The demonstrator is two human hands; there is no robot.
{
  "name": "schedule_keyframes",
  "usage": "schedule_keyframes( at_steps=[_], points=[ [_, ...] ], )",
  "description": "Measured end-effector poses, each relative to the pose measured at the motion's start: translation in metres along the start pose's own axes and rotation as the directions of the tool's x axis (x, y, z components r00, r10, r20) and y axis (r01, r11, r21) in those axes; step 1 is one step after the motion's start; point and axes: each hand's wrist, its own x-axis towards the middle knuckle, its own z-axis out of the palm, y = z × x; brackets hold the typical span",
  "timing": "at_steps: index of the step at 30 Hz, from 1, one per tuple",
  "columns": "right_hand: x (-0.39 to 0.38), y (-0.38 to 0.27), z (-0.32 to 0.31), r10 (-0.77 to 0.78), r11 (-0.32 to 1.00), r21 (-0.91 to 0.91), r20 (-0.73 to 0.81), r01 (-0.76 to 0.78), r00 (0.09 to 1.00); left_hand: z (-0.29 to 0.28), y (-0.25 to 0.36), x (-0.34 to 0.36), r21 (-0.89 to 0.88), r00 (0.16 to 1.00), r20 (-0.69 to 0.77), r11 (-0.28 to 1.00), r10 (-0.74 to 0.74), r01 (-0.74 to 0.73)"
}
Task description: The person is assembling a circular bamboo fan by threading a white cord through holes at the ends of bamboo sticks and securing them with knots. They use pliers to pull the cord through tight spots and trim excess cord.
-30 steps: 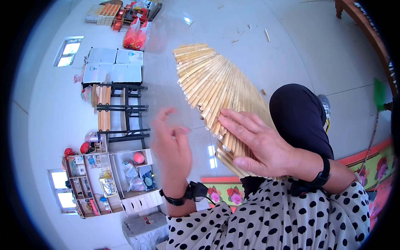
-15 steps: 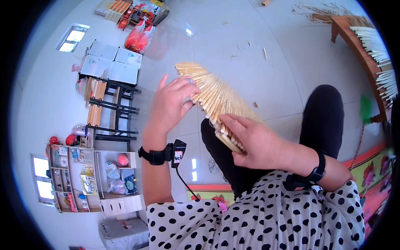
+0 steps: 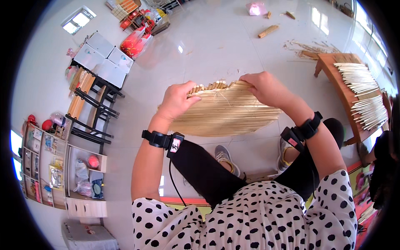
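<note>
A mat of pale straw-coloured stalks, joined side by side, hangs in front of me above my knees. Its lower edge curves, and cut stalk ends show along the top. My left hand is closed on the mat's upper left corner, thumb on the near face and fingers behind. At the upper right corner, my right hand grips the same mat; its fingertips are partly hidden at the edge. Fine loose threads or fibres show on the mat's face near the top.
A low wooden bench at the right carries rows of pale stalks. Stalk scraps and a small bundle lie on the tiled floor. On the left stand a black-framed table and a shelf unit.
The mat has turned from a slanted, bunched fan to a broad sheet facing me. My right hand has moved up and away from my lap to its far corner; the view has shifted.
</note>
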Motion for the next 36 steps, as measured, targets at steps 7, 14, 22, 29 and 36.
schedule_keyframes(
  at_steps=[7, 14, 22, 29, 36],
  points=[
    [0.010, 0.044, -0.019, -0.051, 0.964, -0.257, -0.436, -0.070, 0.898, 0.064, 0.048, 0.021, -0.090, 0.927, -0.355, 0.991, -0.122, 0.096],
    [0.011, 0.027, 0.014, 0.180, 0.947, -0.112, -0.596, -0.302, 0.783, 0.104, 0.068, 0.028, -0.221, 0.811, -0.448, 0.925, -0.378, 0.309],
    [0.014, 0.044, 0.023, 0.629, 0.729, 0.452, -0.144, -0.514, 0.764, 0.119, 0.104, 0.023, -0.253, 0.829, -0.385, 0.910, -0.406, 0.328],
    [-0.024, 0.013, -0.015, 0.700, 0.564, 0.577, 0.047, -0.591, 0.713, 0.132, 0.148, -0.018, -0.386, 0.969, -0.235, 0.922, -0.079, -0.018],
    [-0.067, 0.002, -0.039, 0.684, 0.643, 0.460, 0.017, -0.613, 0.729, 0.150, 0.192, -0.034, -0.417, 0.983, -0.172, 0.899, 0.070, -0.137]
  ],
)
